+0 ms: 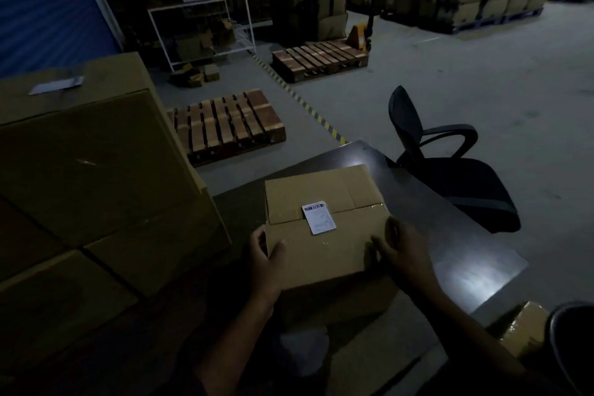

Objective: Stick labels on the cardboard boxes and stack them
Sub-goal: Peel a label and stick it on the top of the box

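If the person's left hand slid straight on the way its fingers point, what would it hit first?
Likely the white label: the left hand grips the cardboard box at its near-left edge, thumb on top pointing up-right across the lid. Depth is hard to judge.

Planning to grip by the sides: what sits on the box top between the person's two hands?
In the head view, only the cardboard box top lies between left hand and right hand, bearing a white barcode label across its flap seam.

box label: a white label (319,217) is stuck on top of the small cardboard box (321,235); a barcode strip is seen, print way too tiny to be read
big box slip: a pale slip (57,85) on the tall stack (96,151), nothing legible
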A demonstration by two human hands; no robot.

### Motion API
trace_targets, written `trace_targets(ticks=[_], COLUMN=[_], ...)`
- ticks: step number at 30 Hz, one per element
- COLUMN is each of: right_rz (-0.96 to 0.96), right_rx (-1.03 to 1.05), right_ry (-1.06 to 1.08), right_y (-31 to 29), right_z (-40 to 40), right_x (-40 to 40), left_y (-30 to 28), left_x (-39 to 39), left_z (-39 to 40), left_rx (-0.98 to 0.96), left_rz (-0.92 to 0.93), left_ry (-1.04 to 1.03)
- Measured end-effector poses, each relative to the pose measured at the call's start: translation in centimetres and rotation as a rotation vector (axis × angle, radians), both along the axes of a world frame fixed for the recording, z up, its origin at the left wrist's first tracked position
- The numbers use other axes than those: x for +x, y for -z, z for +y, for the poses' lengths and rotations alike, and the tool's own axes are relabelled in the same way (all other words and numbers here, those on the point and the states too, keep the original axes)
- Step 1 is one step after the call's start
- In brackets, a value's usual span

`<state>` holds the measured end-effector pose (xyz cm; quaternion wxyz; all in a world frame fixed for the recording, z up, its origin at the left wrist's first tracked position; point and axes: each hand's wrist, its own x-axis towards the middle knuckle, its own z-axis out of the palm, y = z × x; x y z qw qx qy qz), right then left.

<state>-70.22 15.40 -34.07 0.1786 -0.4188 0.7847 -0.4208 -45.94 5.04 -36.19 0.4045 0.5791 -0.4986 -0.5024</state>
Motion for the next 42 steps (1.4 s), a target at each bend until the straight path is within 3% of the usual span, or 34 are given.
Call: trace_targets(ticks=[4, 8, 12, 15, 17, 20, 27, 42], right_rz=[0.485, 0.696, 0.628, 0.642, 0.651, 0.648, 0.573, 0.612], right_rx=[0.208, 0.176, 0.032, 0.011, 0.051, 0.051, -0.014, 0.045], right_ry=[-0.045, -0.179, -0.273, -0.288, -0.286, -0.285, -0.572, -0.629], right_y=[0.6, 0.0, -0.2, 0.1, 0.1, -0.2, -0.5, -1.1], right_z=[-2.1, -4.4, -6.0, -6.8, -7.5, -8.7, -10.2, -10.8], right_x=[-2.4, -3.7, -2.7, -3.3, -3.7, -3.5, -3.0, -1.8], left_y=[1.6, 1.9, 0.1, -0.7, -0.8, -0.5, 0.4, 0.7], left_x=[-1.5, -2.5, -2.6, -3.3, -4.5, -6.4, -7.3, -6.9], left_z=[3.3, 5.1, 3.1, -0.3, -2.1, -2.5, -0.5, -0.2], left_rx=[-0.015, 0.063, -0.360, -0.602, -0.578, -0.515, -0.603, -0.512], left_rz=[-0.047, 0.025, -0.357, -0.583, -0.628, -0.689, -0.724, -0.629], left_ry=[-0.019, 0.024, 0.024, 0.187, 0.275, 0.229, 0.142, 0.068])
